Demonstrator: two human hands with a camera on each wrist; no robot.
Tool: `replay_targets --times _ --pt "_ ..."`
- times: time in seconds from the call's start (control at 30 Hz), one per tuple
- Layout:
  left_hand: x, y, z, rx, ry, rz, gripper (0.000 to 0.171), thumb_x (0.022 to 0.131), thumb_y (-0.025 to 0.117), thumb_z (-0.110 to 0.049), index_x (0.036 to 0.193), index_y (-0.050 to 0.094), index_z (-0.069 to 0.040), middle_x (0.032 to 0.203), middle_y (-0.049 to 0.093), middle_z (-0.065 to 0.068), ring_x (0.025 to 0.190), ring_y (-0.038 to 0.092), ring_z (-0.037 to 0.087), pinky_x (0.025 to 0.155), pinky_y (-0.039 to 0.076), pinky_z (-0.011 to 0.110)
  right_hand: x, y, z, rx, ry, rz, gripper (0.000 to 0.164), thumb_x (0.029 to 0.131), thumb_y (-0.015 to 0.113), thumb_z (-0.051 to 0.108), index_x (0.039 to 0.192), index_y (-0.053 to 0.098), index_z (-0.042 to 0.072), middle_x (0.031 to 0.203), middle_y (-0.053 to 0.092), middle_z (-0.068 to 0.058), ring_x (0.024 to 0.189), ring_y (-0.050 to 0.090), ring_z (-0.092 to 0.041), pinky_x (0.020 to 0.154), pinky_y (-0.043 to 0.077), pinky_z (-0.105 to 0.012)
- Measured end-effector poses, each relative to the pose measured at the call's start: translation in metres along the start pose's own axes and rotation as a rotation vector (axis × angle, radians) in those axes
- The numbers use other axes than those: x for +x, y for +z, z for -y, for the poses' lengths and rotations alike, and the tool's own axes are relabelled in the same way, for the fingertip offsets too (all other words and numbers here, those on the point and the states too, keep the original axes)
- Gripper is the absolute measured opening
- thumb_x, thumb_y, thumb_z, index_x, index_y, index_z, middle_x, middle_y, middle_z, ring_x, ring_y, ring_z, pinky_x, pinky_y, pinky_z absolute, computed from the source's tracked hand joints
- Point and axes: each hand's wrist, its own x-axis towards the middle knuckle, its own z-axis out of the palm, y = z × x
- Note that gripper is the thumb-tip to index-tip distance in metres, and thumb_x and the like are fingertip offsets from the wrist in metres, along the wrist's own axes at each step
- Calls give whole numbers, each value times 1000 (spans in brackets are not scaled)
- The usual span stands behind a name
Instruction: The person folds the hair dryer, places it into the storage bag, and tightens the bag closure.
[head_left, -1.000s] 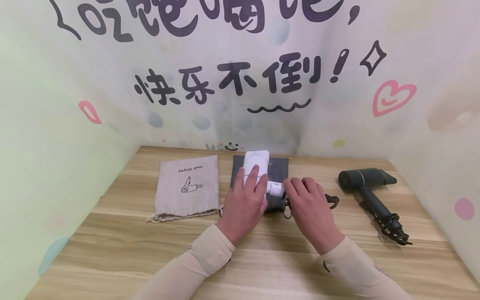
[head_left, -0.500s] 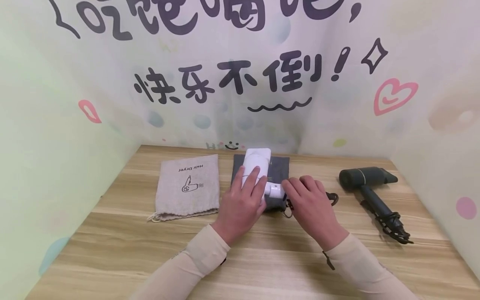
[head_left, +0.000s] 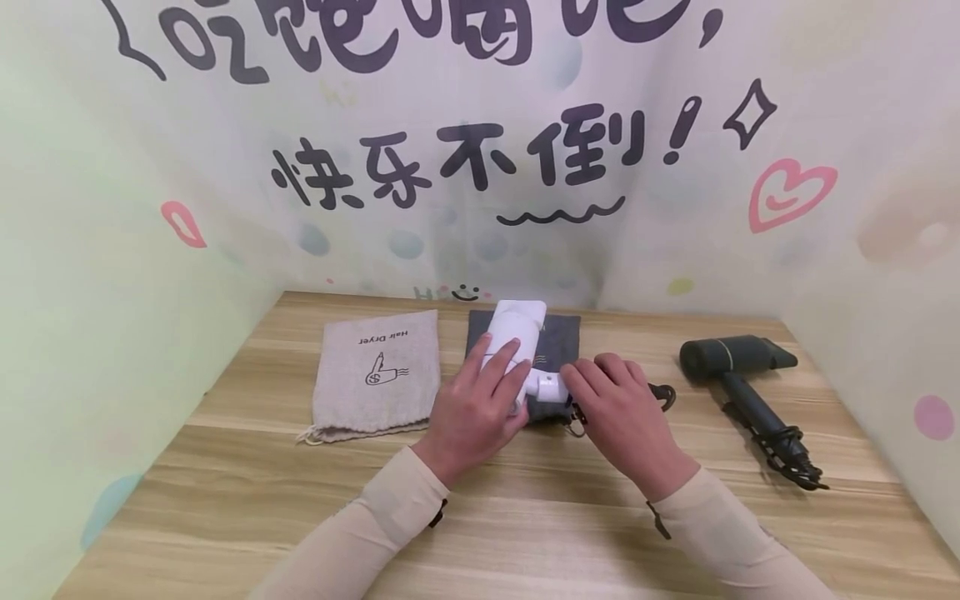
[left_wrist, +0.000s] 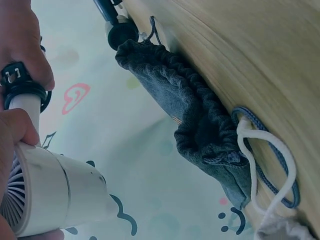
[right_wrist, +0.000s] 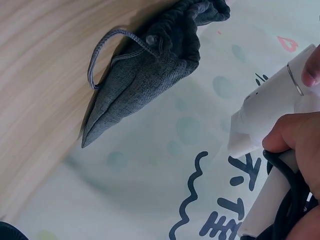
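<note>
Tabletop (head_left: 525, 533): grey bag (head_left: 561, 343), twelve o'clock;
White dryer (head_left: 517, 327): cord (right_wrist: 297, 195) wrapped, not bagged;
Left hand (head_left: 474, 418): curled round barrel (left_wrist: 77, 185);
Right hand (head_left: 621, 414): I see handle (right_wrist: 265, 210) gripped

Long, close-fitting beige sleeves (head_left: 356, 532)

From the head view, left hand (head_left: 471, 412) is covering a chunk of the white hair dryer (head_left: 516, 329), right hand (head_left: 621, 412) is hiding the end of the handle (head_left: 551, 387). Dryer's blocking part of the dark pouch (head_left: 562, 340), and the wall lettering (head_left: 491, 50) is getting cropped up top. On the left wrist cam, the beige pouch (left_wrist: 282, 231) is running off the bottom.
</note>
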Motion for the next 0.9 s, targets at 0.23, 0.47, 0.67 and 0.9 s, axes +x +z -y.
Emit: replay_targets --times 0.23,0.47,0.67,0.9 --pt "-2 0 1 -29 31 -9 41 73 76 -24 109 71 -5 120 67 14 111 62 42 85 56 42 -3 1 -1 8 -23 -14 49 69 76 -8 114 58 2 103 61 -12 93 53 -34 73 45 -46" --pt "-1 0 4 -52 58 -16 40 74 74 -25 107 70 -4 120 67 15 112 62 41 87 55 41 -3 2 -4 44 -49 -38 45 70 72 -9 112 59 4 104 62 -9 93 54 -33 72 45 -46" --pt "-1 -1 6 -83 81 -8 37 76 71 -24 106 70 -4 119 66 16 114 61 40 97 50 39 -5 2 -6 68 -68 -29 47 69 74 -9 112 59 5 106 62 -8 95 53 -32 75 45 -47" --pt "-4 0 8 -140 105 -12 38 75 74 -25 107 69 -4 120 67 16 115 61 38 97 50 39 -6 1 -10 95 -117 -18 52 65 80 -6 111 60 6 105 63 -6 97 54 -30 78 46 -46"
